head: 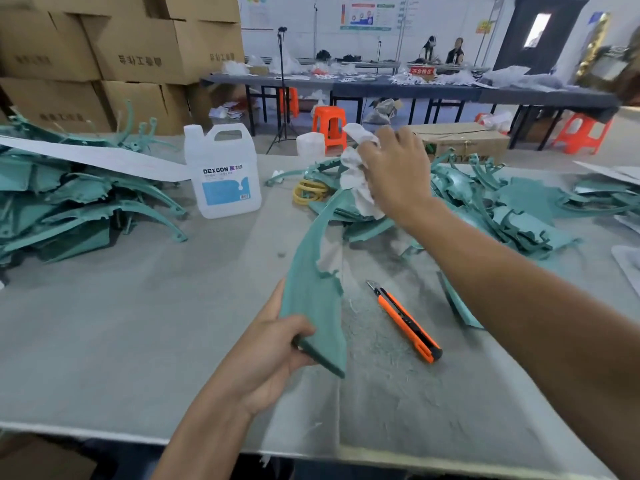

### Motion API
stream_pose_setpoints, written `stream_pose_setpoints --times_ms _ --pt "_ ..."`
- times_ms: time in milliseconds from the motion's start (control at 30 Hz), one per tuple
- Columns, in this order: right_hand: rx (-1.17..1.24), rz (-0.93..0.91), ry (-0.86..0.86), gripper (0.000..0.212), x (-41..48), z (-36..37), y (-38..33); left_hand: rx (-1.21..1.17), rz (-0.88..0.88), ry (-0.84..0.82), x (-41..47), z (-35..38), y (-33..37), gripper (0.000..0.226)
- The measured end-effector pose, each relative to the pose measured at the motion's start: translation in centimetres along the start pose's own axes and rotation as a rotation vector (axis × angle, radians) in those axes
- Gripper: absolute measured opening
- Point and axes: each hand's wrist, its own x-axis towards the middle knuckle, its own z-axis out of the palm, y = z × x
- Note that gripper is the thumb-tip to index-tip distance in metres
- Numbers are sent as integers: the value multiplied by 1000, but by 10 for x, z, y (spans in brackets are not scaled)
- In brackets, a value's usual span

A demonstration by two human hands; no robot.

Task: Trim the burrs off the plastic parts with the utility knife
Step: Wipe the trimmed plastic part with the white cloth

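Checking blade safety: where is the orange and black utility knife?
In the head view the orange and black utility knife lies on the grey table, just right of the long teal plastic part gripped by the left hand.

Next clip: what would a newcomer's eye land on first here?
The long teal plastic part at centre, gripped at its near end by the left hand, shows ragged burrs along its edge. Farther back the right hand clutches a white rag, while the orange utility knife lies untouched on the table right of the part.
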Motion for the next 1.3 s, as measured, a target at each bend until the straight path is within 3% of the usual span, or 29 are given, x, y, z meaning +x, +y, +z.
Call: stream_pose_setpoints --times_ms 133,233,300,333,467,533,600,700,833,933,1000,1100,1167,1233,1300 --pt "139 60 48 29 -4 -9 -5 133 4 108 3 0 2 76" --pt "378 -312 127 27 -40 -17 -57 144 36 139 9 9 7 75" --pt "314 -547 130 20 -55 -13 -57 112 51 115 7 12 10 72" --pt "268 -522 124 19 -50 -8 -43 96 46 92 4 11 11 72" --pt "75 28 97 30 -13 15 28 9 14 74 -2 -1 7 69" --pt "123 182 81 34 -5 12 48 -59 2 74 -1 -7 6 67" --pt "290 306 182 34 -5 2 41 -147 0 50 3 -12 5 60" --pt "523 263 163 34 -34 -18 -6 -316 -40 33 13 -9 4 42" --pt "892 -26 -64 40 -132 -34 -112 -577 -34 84 29 8 4 48" --pt "1038 4 -134 38 -175 -36 -135 -580 53 283 36 1 -1 53" --pt "981 30 -151 34 -176 -16 -116 -621 22 285 33 -5 -1 60" --pt "941 354 -286 23 -157 7 -77 -564 94 248 26 -12 -2 42" --pt "917 542 -235 26 -149 10 -62 -445 149 247 23 -16 -2 45" --pt "927 478 -93 27 -143 -9 -70 -300 169 240 21 -13 -1 61" --pt "1008 229 -29 34 -136 -35 -93 -115 196 220 17 -2 -4 60"
